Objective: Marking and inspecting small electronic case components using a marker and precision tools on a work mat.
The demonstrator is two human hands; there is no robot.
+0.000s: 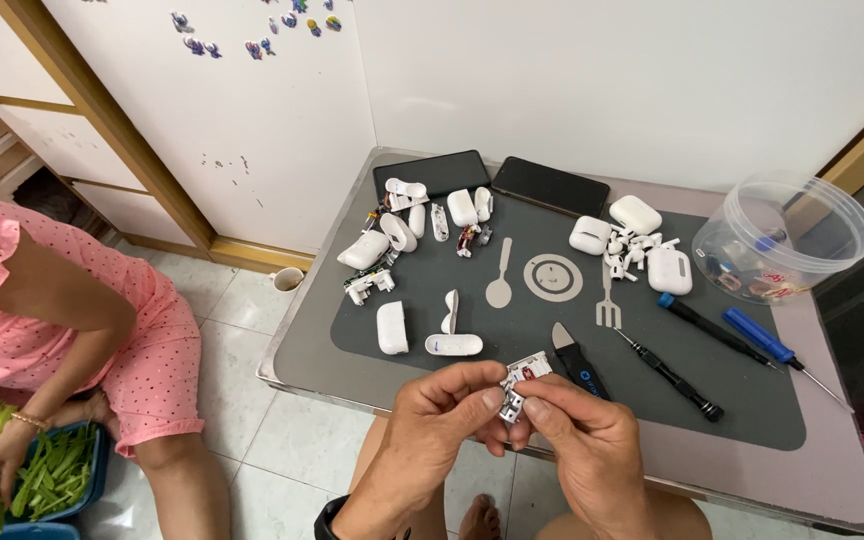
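Both hands meet over the near edge of a small grey table (pixel 332 345). My left hand (pixel 432 425) and my right hand (pixel 577 440) pinch a small white earbud-case inner part (pixel 519 385) with red bits and metal contacts between thumbs and fingertips. A black pry tool (pixel 577 362) lies just beyond my right hand on a dark grey mat (pixel 752 400). Several white earbud cases and shell pieces (pixel 452 345) lie scattered on the mat.
Two dark phones (pixel 550 185) lie at the table's far edge. A black screwdriver (pixel 672 375) and blue-handled ones (pixel 762 340) lie at right by a clear plastic tub (pixel 787 240). Another person in pink (pixel 72 320) sits on the floor at left with greens in a blue basin (pixel 62 480).
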